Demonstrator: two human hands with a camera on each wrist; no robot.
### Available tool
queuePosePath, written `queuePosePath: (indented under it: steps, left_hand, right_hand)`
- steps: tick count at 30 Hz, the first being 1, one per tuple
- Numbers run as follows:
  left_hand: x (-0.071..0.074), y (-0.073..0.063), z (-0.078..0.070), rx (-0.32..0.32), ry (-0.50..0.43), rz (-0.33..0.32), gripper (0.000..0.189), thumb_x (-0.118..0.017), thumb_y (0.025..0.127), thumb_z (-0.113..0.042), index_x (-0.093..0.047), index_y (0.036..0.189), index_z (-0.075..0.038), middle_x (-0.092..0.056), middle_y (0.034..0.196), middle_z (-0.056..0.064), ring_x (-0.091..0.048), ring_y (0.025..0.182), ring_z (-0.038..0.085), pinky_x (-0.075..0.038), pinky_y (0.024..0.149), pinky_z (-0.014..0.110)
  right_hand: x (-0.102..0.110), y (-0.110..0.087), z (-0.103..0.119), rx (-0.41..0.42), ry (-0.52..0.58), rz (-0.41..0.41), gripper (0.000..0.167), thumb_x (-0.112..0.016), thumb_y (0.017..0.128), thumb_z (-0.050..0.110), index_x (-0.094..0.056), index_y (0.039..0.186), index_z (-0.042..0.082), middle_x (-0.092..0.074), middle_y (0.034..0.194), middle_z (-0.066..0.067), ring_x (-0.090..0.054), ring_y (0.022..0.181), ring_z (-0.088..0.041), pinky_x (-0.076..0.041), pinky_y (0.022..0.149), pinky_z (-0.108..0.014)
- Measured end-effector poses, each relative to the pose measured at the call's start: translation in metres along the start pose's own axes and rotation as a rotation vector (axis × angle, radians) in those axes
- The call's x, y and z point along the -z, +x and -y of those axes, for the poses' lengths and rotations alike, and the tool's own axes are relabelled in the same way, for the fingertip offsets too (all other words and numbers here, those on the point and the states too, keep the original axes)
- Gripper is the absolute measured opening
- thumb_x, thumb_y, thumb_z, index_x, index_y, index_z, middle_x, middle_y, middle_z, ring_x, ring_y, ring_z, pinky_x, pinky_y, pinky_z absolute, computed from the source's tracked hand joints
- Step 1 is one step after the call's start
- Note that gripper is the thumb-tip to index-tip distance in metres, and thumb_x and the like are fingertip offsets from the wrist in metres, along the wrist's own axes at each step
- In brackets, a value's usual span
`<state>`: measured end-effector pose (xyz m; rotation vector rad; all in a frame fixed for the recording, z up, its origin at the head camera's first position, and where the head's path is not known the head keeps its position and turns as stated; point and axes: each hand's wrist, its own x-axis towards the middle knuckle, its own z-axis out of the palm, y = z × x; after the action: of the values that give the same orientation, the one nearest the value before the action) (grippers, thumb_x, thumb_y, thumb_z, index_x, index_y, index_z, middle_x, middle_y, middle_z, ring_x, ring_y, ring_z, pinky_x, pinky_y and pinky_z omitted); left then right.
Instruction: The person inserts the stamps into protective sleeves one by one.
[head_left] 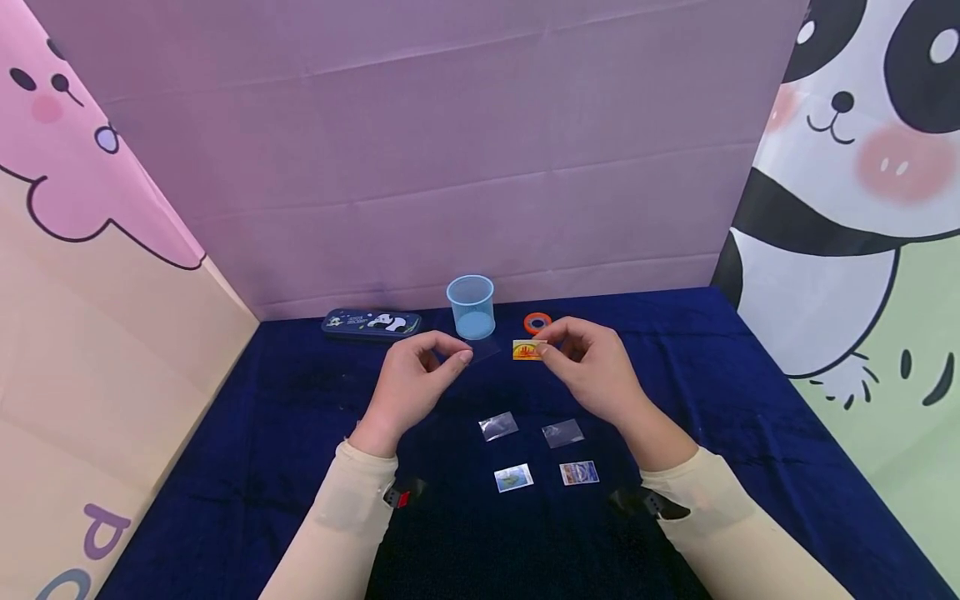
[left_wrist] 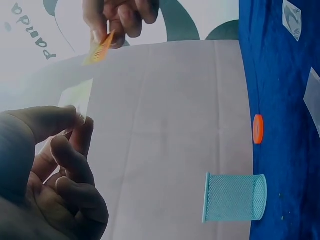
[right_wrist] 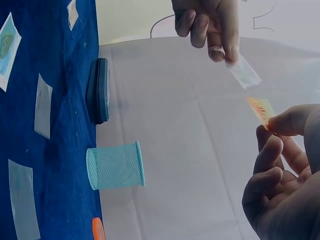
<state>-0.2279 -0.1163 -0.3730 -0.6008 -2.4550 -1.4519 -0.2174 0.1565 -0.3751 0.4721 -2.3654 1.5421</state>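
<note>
Between thumb and forefinger, my left hand pinches a small clear plastic sleeve, faint against the dark cloth in the head view. My right hand pinches a yellow and orange picture card by its edge. Sleeve and card are held up facing each other, with a gap between them. Below the hands, two clear sleeves lie side by side on the cloth. Nearer to me are two picture cards, a blue-green one and a blue and brown one.
A light blue mesh cup stands at the back of the dark blue cloth. Left of it lies a navy panda pencil case, right of it an orange tape roll. Another small flat piece lies farther left.
</note>
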Motion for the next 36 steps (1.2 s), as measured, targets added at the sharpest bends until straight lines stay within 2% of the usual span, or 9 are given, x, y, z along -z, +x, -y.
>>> queuePosePath:
  steps: [6,10,15,18,22,27,36]
  left_hand:
    - [-0.003,-0.002,0.000,0.006,-0.004,0.027,0.009,-0.072,0.102,-0.029,-0.077,0.102,-0.022,-0.064,0.084,-0.003,-0.051,0.065,0.021,-0.042,0.055,0.031]
    - [-0.007,-0.003,0.000,-0.003,-0.006,0.057,0.011,-0.070,0.103,-0.031,-0.077,0.100,-0.022,-0.070,0.087,-0.008,-0.054,0.066,0.019,-0.043,0.057,0.031]
    - [-0.012,-0.004,-0.001,-0.002,-0.015,0.095,0.016,-0.066,0.105,-0.031,-0.077,0.097,-0.022,-0.074,0.085,-0.011,-0.064,0.074,0.014,-0.049,0.066,0.034]
    - [-0.012,-0.004,-0.002,0.007,-0.020,0.104,0.019,-0.065,0.106,-0.030,-0.078,0.096,-0.021,-0.073,0.082,-0.010,-0.068,0.080,0.017,-0.050,0.070,0.036]
    - [-0.012,-0.004,-0.001,0.000,-0.009,0.107,0.021,-0.063,0.107,-0.031,-0.078,0.095,-0.022,-0.072,0.079,-0.009,-0.065,0.077,0.022,-0.046,0.067,0.034]
    - [-0.011,-0.003,0.000,-0.004,0.021,0.109,0.022,-0.063,0.107,-0.034,-0.079,0.096,-0.024,-0.071,0.078,-0.012,-0.051,0.065,0.018,-0.040,0.060,0.033]
    - [-0.010,-0.003,-0.001,0.006,0.043,0.119,0.021,-0.063,0.106,-0.034,-0.079,0.097,-0.025,-0.071,0.078,-0.012,-0.053,0.066,0.017,-0.041,0.060,0.033]
  right_hand:
    - [-0.002,-0.002,0.003,0.041,0.027,-0.017,0.008,-0.074,0.100,0.014,-0.076,0.107,0.010,-0.069,0.088,-0.007,-0.054,0.070,-0.026,-0.046,0.056,-0.026]
    - [-0.002,-0.002,0.004,0.062,0.047,-0.036,0.007,-0.074,0.099,0.013,-0.076,0.106,0.010,-0.069,0.087,-0.007,-0.054,0.068,-0.025,-0.045,0.056,-0.026]
    - [-0.003,-0.002,0.006,0.085,0.067,-0.047,0.007,-0.073,0.100,0.012,-0.076,0.106,0.009,-0.069,0.087,-0.007,-0.053,0.067,-0.024,-0.045,0.056,-0.026]
    - [-0.003,-0.002,0.007,0.091,0.076,-0.051,0.008,-0.073,0.100,0.010,-0.076,0.106,0.008,-0.070,0.088,-0.008,-0.053,0.067,-0.024,-0.045,0.056,-0.025]
    - [-0.004,-0.002,0.007,0.089,0.093,-0.047,0.008,-0.072,0.100,0.009,-0.075,0.106,0.007,-0.070,0.089,-0.008,-0.053,0.067,-0.023,-0.045,0.056,-0.025]
    - [-0.005,-0.002,0.006,0.094,0.107,-0.042,0.007,-0.072,0.100,0.009,-0.075,0.105,0.005,-0.070,0.090,-0.009,-0.054,0.068,-0.022,-0.045,0.057,-0.025]
    - [-0.007,-0.001,0.003,0.089,0.114,-0.040,0.006,-0.073,0.099,0.009,-0.075,0.104,0.005,-0.071,0.091,-0.010,-0.055,0.069,-0.021,-0.045,0.058,-0.024]
